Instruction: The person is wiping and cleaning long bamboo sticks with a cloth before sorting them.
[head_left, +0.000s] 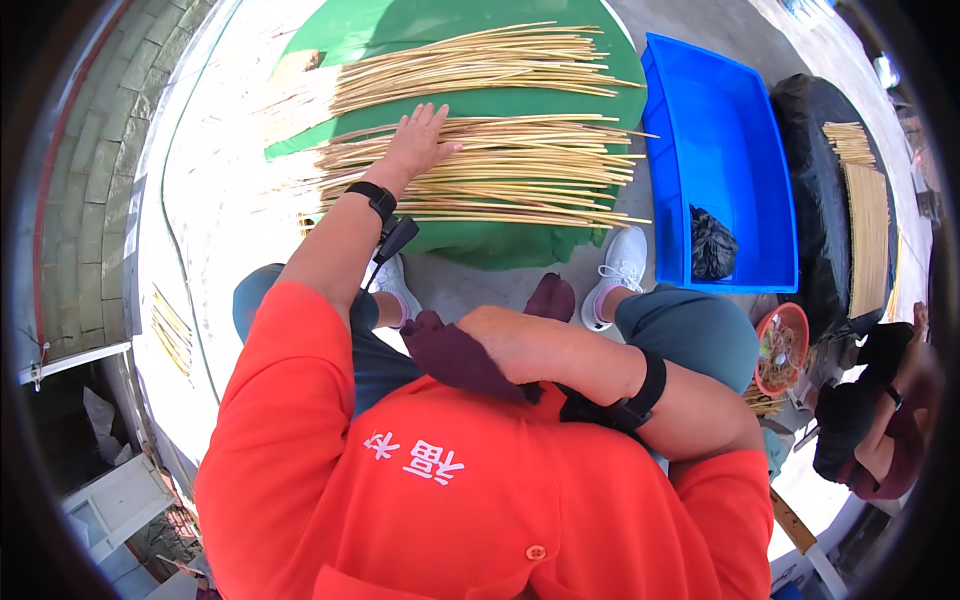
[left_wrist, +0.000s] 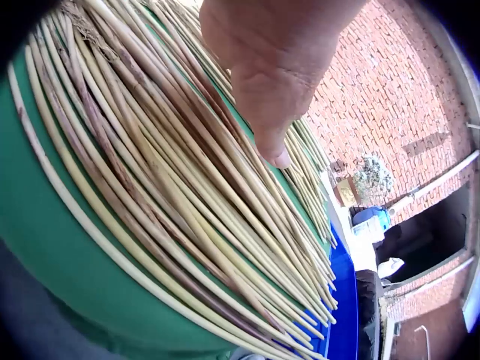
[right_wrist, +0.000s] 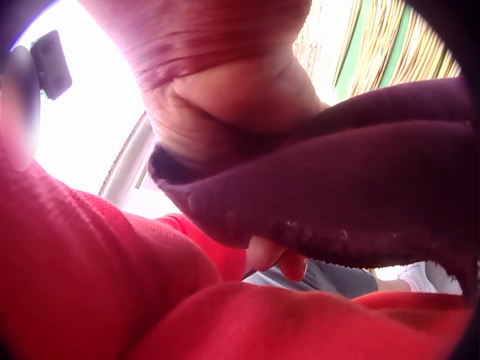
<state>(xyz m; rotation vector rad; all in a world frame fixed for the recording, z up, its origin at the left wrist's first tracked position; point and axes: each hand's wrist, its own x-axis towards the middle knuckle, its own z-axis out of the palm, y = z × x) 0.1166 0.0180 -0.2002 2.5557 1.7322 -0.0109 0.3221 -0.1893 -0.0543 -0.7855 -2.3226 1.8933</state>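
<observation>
Two bundles of long thin straw-coloured stalks lie on a green cloth (head_left: 465, 242), an upper bundle (head_left: 480, 65) and a lower bundle (head_left: 540, 165). The left hand (head_left: 418, 145) rests on the lower bundle's upper edge, fingers extended. In the left wrist view its thumb (left_wrist: 270, 127) is over the stalks (left_wrist: 187, 187). Bent across the chest, the right arm ends in the right hand (head_left: 500, 335), which holds a dark maroon cloth (head_left: 455, 358). The right wrist view shows the cloth (right_wrist: 322, 191) wrapped about the right hand (right_wrist: 232, 97), fingertips (right_wrist: 276, 256) showing below it.
A blue tray (head_left: 720, 150) with a black plastic bag (head_left: 712, 243) stands right of the stalks. Beyond are a black-covered surface with short stalks (head_left: 868, 235), a red basket (head_left: 782, 345) and another person (head_left: 880, 420). A thin hose runs along the left.
</observation>
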